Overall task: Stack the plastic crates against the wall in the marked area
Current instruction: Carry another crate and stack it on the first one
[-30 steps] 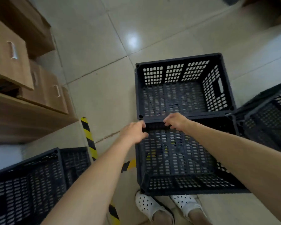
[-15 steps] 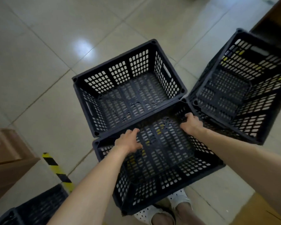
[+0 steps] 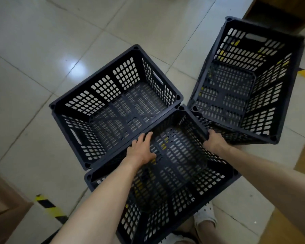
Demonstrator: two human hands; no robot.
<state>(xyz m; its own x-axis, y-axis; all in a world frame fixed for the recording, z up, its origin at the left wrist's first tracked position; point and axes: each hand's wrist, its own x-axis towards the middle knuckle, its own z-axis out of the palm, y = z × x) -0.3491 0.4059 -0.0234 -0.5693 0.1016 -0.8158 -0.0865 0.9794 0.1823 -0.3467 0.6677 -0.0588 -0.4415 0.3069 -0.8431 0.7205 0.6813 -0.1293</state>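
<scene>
Crates (image 3: 165,173) on glossy tiled floor (image 3: 42,50), striped tape (image 3: 48,205)

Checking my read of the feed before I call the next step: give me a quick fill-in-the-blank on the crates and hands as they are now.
1. The number of dark crates in view is ____.
2. The right hand grips the rim of the near crate; the left hand lies on that crate's far ____.
3. The far-right crate sits ____ rather than flat.
4. The floor tape is striped black and ____.

Missing words: three; rim; tilted; yellow
</scene>
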